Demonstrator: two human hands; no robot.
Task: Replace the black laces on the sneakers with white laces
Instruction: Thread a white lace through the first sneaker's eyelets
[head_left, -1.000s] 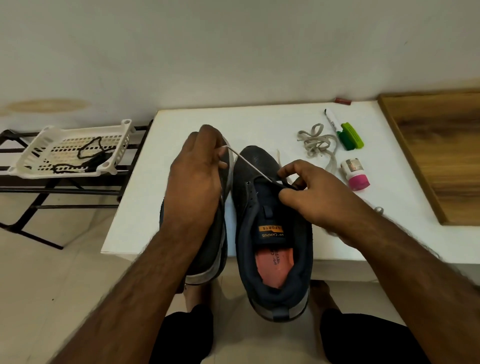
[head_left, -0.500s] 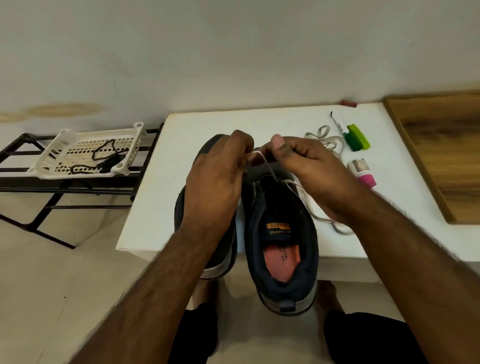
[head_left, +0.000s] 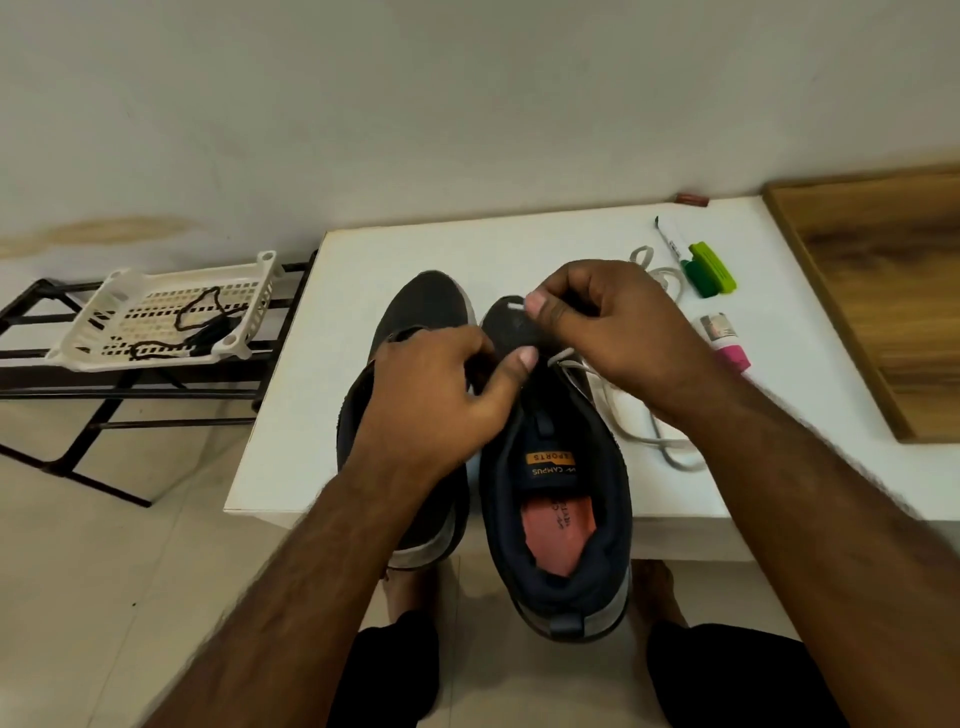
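Both sneakers (head_left: 558, 499) are stripped of black; right hand (head_left: 608, 327) pinches the white lace (head_left: 644, 436) tip, left hand (head_left: 441, 395) grips the lowest eyelets near the table's (head_left: 311, 389) front edge.

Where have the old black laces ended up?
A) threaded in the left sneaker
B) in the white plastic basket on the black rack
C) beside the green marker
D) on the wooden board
B: the black laces lie tangled in the white basket on the black rack, left of the table and apart from both sneakers.
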